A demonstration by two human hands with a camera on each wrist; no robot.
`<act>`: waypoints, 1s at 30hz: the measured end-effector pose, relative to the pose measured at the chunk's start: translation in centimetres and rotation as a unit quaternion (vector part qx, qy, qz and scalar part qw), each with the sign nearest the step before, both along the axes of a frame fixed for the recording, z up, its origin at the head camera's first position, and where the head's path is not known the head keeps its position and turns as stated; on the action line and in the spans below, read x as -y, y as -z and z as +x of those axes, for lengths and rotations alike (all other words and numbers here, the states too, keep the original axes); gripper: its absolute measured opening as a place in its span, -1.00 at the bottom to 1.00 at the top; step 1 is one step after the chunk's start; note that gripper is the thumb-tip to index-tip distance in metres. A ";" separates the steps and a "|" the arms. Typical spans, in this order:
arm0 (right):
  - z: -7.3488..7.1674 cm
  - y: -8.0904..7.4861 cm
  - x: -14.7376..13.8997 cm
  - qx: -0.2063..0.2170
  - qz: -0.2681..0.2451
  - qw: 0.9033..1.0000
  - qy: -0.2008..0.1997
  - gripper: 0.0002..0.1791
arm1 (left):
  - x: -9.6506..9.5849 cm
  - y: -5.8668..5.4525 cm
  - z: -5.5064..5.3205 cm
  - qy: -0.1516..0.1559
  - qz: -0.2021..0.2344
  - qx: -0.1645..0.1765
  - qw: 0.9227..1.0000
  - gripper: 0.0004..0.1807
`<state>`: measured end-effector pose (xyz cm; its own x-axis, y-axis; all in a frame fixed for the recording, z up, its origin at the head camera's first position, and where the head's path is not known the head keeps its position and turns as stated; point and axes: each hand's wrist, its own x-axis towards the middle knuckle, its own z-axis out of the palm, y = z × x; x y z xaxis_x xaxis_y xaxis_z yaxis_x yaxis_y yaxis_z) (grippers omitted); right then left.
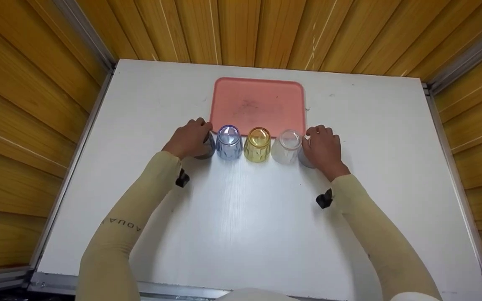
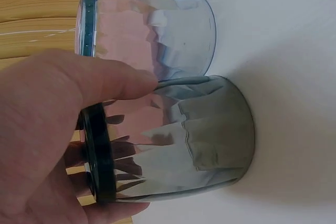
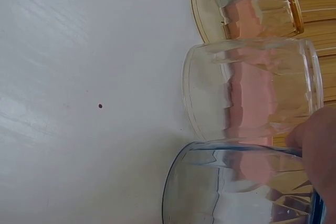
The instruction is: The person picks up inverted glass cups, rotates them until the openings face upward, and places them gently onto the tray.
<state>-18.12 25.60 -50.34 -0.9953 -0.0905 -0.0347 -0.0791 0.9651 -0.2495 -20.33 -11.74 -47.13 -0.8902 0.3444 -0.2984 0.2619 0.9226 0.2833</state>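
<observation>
Several faceted glasses stand upside down in a row across the white table. My left hand (image 1: 187, 140) grips the smoky grey glass (image 2: 215, 129) at the left end, thumb along its side and fingers round the dark base. At the right end, my right hand (image 1: 324, 150) holds a blue-tinted glass (image 3: 197, 192) near its upturned base; much of that hand lies outside the right wrist view. Between them stand a blue glass (image 1: 229, 147), a yellow glass (image 1: 257, 149) and a clear glass (image 1: 285, 151), side by side.
Just behind the row lies a pink tray (image 1: 257, 94) with dark smudges. The white table (image 1: 232, 225) has metal-framed edges and wood-look panels (image 1: 241, 33) at the back and both sides. A small dark speck (image 3: 100, 106) marks the tabletop near the right hand.
</observation>
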 end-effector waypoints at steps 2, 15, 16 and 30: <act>0.0 0.0 0.0 -0.003 -0.004 1.000 -0.001 -0.60 | 0.0 -0.1 0.0 -0.005 0.004 0.003 1.000 -0.47; 0.1 -0.5 -0.1 -0.054 -0.045 0.997 -0.010 -0.64 | 0.3 -1.2 0.1 -0.009 0.006 0.004 1.000 -0.45; 0.1 -0.5 -0.1 -0.057 -0.045 0.997 -0.011 -0.64 | 0.4 -1.2 0.0 -0.008 0.005 0.002 1.000 -0.45; 0.2 -0.7 0.0 -0.111 -0.059 0.992 -0.027 -0.67 | 0.8 -2.4 0.1 0.021 -0.010 -0.024 0.999 -0.48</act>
